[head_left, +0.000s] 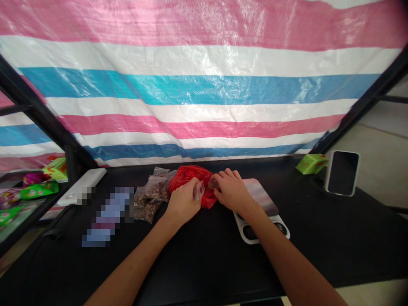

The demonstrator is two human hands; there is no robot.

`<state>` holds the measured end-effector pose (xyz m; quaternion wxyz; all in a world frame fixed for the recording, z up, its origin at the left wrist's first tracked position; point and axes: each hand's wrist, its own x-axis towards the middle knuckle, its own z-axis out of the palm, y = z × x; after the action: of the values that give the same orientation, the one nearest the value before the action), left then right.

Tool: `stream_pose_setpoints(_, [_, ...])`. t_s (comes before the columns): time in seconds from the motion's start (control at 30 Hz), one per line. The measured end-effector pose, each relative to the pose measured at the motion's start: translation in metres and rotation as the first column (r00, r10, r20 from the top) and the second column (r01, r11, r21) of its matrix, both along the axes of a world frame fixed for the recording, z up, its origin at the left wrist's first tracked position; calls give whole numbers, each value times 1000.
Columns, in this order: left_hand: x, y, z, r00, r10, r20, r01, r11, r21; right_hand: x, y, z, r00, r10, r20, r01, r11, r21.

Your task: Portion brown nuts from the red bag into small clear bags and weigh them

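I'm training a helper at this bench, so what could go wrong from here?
The small clear bag between the left hand and right hand looks thin and could slip. The filled bags lie close enough to be knocked. The right hand sits near the scale, and a bump might shift it.

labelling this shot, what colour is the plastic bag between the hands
Bright red: the crumpled plastic bag shows best in the head view.

Left hand [182,205] and right hand [232,191] (both bare) sit close together.
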<state>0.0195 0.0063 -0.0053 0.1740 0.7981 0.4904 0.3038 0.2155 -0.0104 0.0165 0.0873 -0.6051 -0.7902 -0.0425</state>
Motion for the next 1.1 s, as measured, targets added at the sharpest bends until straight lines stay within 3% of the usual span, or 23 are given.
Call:
stream_pose_setpoints(0.1, [1,-1,4,991,-18,-131,12,999,-52,1,0,0,1000,29,0,-29,1000,-2])
stream_pose_setpoints(0.2, [1,-1,4,990,-28,-138,14,994,-106,1,-1,1,998,67,-18,-67,998,5])
stream_pose_setpoints(0.4, [1,9,-12,983,-96,156,131,962,-238,-3,-1,-2,993,107,-50,-106,994,13])
stream_pose_setpoints(0.53, [3,18,-19,907,-105,407,232,933,-276,-3,1,-7,985,119,-122,-119,993,9])
stream_pose_setpoints(0.63, [2,22,-16,867,-57,496,201,949,-242,0,4,-8,979,99,-180,-97,995,20])
stream_pose_setpoints(0.8, [-2,16,-12,946,23,322,27,988,-150,2,8,-2,941,82,-329,-54,994,95])
stream_pose_setpoints(0.93, [0,9,-11,977,32,212,7,983,-183,-5,4,6,849,260,-460,-199,964,177])
stream_pose_setpoints(1.1, [1,12,-13,968,35,249,9,985,-174,-11,-1,11,772,382,-508,-328,924,197])
